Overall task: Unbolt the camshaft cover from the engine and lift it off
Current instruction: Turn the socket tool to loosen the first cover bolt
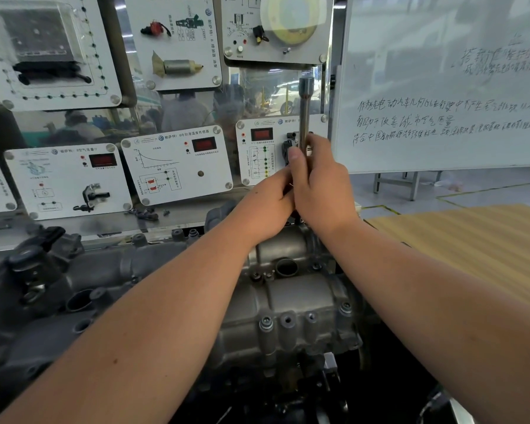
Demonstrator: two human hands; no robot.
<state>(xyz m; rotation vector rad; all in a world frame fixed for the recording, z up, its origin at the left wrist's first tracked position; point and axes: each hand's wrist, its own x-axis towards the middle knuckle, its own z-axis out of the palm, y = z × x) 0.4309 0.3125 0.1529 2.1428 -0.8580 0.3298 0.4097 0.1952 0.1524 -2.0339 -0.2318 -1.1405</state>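
Note:
The grey cast camshaft cover (294, 298) lies on top of the engine (83, 289), below my forearms. Bolts (266, 323) show along its near edge. A long metal socket wrench (305, 108) stands upright over the cover's far end. My right hand (322, 185) grips its shaft, thumb pointing up. My left hand (266, 209) is curled round the tool's lower part just beside the right hand. The tool's lower tip is hidden behind both hands.
White sensor training panels (178, 166) with red displays stand on a board behind the engine. A whiteboard (441, 87) with handwriting is at the right. A wooden tabletop (471, 249) lies to the right of the engine.

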